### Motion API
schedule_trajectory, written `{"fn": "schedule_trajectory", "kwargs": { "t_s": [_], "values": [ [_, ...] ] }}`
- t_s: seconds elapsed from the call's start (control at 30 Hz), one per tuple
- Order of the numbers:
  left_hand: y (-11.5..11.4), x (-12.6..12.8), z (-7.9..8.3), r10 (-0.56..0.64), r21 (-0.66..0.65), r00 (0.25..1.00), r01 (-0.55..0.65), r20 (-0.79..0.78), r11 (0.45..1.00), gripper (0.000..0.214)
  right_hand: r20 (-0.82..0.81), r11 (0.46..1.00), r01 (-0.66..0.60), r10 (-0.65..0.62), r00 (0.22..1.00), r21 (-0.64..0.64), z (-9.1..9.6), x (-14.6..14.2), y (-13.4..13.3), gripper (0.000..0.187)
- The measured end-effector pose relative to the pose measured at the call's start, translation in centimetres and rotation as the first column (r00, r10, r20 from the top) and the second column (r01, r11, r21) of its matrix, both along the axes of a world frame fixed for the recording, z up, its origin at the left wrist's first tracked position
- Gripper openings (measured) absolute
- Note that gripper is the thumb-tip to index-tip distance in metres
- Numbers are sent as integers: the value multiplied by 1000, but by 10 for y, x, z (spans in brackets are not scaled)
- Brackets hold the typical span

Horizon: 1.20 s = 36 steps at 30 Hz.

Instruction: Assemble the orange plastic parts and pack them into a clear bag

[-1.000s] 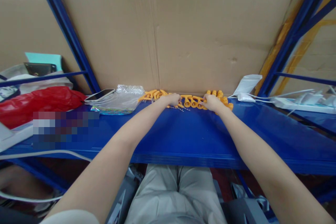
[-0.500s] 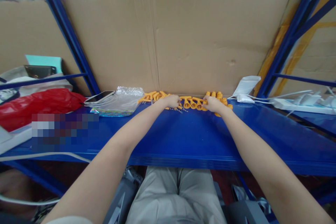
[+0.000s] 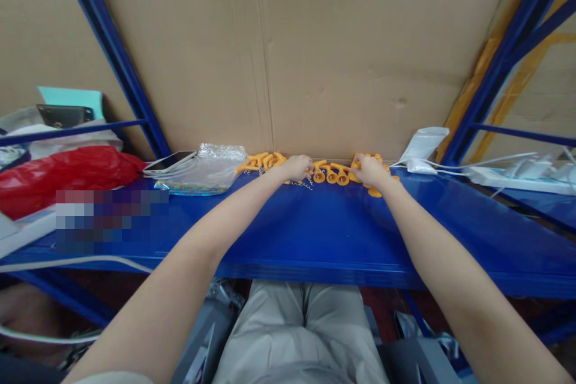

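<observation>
Left hand [image 3: 298, 169] and right hand [image 3: 371, 171] partly hide orange pieces [image 3: 332, 177], each grip unreadable from here; tabletop [image 3: 310, 225] stretches to its front edge [image 3: 310, 274].

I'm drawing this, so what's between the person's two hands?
In the head view, orange pieces with round ends lie in a row between the left hand and right hand.

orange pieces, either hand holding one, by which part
It cannot be told: left hand and right hand are among the orange pieces, but hide any hold.
</observation>
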<state>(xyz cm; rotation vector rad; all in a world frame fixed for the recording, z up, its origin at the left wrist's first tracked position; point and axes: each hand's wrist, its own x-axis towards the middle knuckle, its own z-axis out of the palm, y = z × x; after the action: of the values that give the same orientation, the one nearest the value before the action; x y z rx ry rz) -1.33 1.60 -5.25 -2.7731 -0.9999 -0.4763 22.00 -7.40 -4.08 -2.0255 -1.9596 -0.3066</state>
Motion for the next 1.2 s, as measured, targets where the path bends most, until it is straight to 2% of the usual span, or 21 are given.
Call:
{"fn": "schedule_trajectory", "kwargs": {
  "t_s": [0.1, 0.17, 0.23, 0.3, 0.37, 0.5, 0.6, 0.73, 0.83, 0.9, 0.97, 1.07, 1.2],
  "values": [
    [-6, -8, 17, 99, -126, 966, -70, 238, 990, 12, 8, 999, 28, -28, 1000, 44, 2, -2, -3, 34],
    [-13, -12, 28, 151, -211, 883, -61, 444, 976, 14, -4, 996, 30, -30, 1000, 86, 3, -3, -3, 36],
    [-21, -15, 34, 154, -253, 772, 9, 616, 968, 17, -31, 991, 10, -6, 1000, 135, 2, -2, -2, 37],
    [-31, -17, 36, 136, -273, 679, 99, 722, 957, 17, -64, 984, -38, 50, 997, 174, 0, -1, 1, 36],
    [-42, -17, 32, 130, -308, 639, 176, 758, 935, 19, -103, 974, -119, 141, 985, 192, -3, 0, 5, 31],
    [-60, -18, 12, 154, -396, 688, 209, 710, 894, 24, -212, 945, -288, 316, 925, 154, -9, -6, 12, 26],
    [-64, -16, -1, 171, -458, 745, 198, 645, 866, 24, -307, 921, -377, 388, 869, 97, -11, -14, 12, 25],
    [-62, -11, -12, 133, -430, 787, 180, 602, 884, 23, -430, 889, -458, 421, 798, 20, -12, -19, 10, 21],
    [-60, -8, -19, 105, -412, 849, 140, 518, 900, 23, -465, 822, -557, 449, 763, -120, -14, -18, 10, 20],
    [-59, -9, -23, 97, -433, 887, 123, 451, 893, 20, -448, 787, -589, 467, 762, -182, -16, -17, 11, 23],
    [-58, -11, -26, 93, -469, 909, 120, 405, 875, 18, -416, 778, -592, 477, 774, -209, -18, -16, 12, 26],
    [-58, -13, -28, 120, -498, 915, 96, 384, 862, 18, -367, 786, -567, 466, 805, -246, -19, -18, 12, 23],
    [-60, -12, -25, 110, -424, 906, 82, 408, 902, 18, -274, 829, -503, 439, 856, -243, -13, -17, 9, 17]
  ]
}}
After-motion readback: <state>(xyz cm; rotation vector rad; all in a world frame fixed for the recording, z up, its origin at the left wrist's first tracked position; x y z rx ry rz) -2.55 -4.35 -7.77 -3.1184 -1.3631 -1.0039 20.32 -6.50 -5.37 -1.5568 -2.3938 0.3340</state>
